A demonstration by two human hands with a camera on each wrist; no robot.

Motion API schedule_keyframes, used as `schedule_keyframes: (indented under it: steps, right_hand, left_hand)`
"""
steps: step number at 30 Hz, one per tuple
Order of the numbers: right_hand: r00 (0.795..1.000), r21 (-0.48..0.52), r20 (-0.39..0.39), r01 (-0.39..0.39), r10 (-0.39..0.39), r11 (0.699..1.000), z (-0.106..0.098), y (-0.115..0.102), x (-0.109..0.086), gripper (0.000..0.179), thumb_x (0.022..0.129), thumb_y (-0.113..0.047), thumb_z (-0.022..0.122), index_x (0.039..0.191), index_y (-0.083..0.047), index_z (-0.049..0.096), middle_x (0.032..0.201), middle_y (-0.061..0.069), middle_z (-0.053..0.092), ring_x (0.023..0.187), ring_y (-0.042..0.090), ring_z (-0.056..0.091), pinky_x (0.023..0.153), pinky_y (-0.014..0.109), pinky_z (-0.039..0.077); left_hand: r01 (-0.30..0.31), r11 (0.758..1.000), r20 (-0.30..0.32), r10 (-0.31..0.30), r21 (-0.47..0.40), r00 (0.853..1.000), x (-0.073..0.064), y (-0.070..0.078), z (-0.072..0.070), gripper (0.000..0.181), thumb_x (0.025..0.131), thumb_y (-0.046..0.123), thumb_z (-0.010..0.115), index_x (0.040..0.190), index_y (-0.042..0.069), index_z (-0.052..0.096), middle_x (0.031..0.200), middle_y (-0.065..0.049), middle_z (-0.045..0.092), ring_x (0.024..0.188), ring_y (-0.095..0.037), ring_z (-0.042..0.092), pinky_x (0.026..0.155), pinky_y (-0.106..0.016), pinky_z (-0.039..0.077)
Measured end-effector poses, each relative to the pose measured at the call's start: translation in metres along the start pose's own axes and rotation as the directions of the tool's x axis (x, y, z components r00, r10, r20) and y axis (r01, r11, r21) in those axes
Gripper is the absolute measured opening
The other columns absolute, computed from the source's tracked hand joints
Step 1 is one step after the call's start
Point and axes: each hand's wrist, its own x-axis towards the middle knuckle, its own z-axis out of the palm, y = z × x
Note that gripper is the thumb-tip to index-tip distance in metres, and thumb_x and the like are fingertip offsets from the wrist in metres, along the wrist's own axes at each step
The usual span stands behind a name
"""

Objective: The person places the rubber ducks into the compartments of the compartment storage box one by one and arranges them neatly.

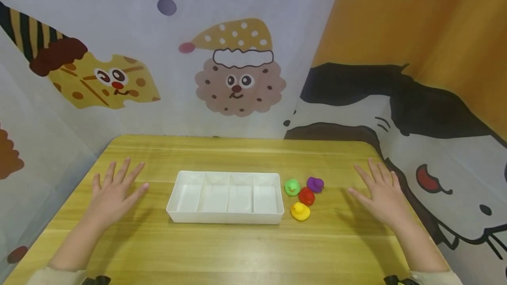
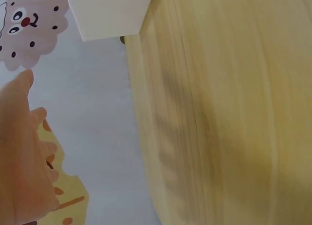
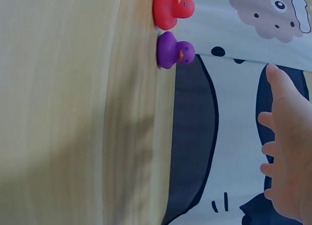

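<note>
My left hand (image 1: 112,195) hovers over the table's left side with fingers spread, holding nothing. On the right side my right hand (image 1: 382,195) is likewise spread and holds nothing. Between them stands a white tray (image 1: 225,218) with several compartments in a row, and I see no objects inside it. Just right of the tray sit small rubber ducks: a green duck (image 1: 292,187), a purple duck (image 1: 315,184), a red duck (image 1: 306,196) and a yellow duck (image 1: 300,211). The right wrist view shows the purple duck (image 3: 174,50) beside the red duck (image 3: 171,10).
The wooden table (image 1: 222,254) has a rounded far edge. Behind it and along both sides hangs a cloth (image 1: 237,144) printed with cartoon figures, close to the table's edges.
</note>
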Motion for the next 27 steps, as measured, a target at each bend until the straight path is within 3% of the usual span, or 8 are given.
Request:
schedule_keyframes:
  steps: [6,14,20,27]
  right_hand:
    - [0.999,0.056,-0.036,0.020,-0.018,0.998,0.006,-0.006,0.001,0.072,0.093,-0.047,0.056,0.150,-0.010,0.031,0.152,0.029,0.018,0.139,0.046,0.009,0.111,0.056,-0.005]
    - [0.996,0.139,-0.081,0.042,-0.031,0.989,0.017,-0.010,0.002,0.068,0.094,-0.040,0.059,0.149,-0.010,0.033,0.154,0.025,0.018,0.138,0.046,0.015,0.111,0.058,0.004]
    - [0.995,0.254,-0.101,0.041,-0.016,0.966,0.025,-0.012,0.004,0.065,0.092,-0.034,0.063,0.148,-0.012,0.037,0.150,0.026,0.026,0.131,0.052,0.025,0.101,0.070,0.018]
    - [0.996,0.380,-0.088,0.041,-0.008,0.924,0.034,-0.015,0.009,0.061,0.091,-0.030,0.067,0.144,-0.009,0.042,0.146,0.024,0.034,0.129,0.049,0.030,0.098,0.070,0.024]
  left_hand:
    - [-0.023,0.998,-0.038,0.021,-0.052,0.999,-0.002,0.005,0.005,0.066,0.100,0.041,0.046,0.155,0.020,0.016,0.158,-0.018,0.000,0.140,-0.042,-0.014,0.100,-0.065,-0.019]
    - [-0.067,0.979,-0.116,0.045,-0.191,0.992,-0.004,0.014,0.014,0.064,0.099,0.031,0.050,0.154,0.016,0.022,0.157,-0.021,0.006,0.140,-0.046,-0.003,0.104,-0.065,-0.013]
    - [-0.096,0.941,-0.161,0.045,-0.325,0.986,-0.005,0.018,0.023,0.060,0.099,0.022,0.052,0.152,0.011,0.026,0.155,-0.025,0.014,0.139,-0.049,0.005,0.105,-0.067,-0.005]
    - [-0.080,0.871,-0.156,0.004,-0.484,0.988,-0.007,0.023,0.032,0.060,0.098,0.017,0.054,0.152,0.015,0.028,0.156,-0.020,0.016,0.138,-0.049,0.012,0.100,-0.074,0.007]
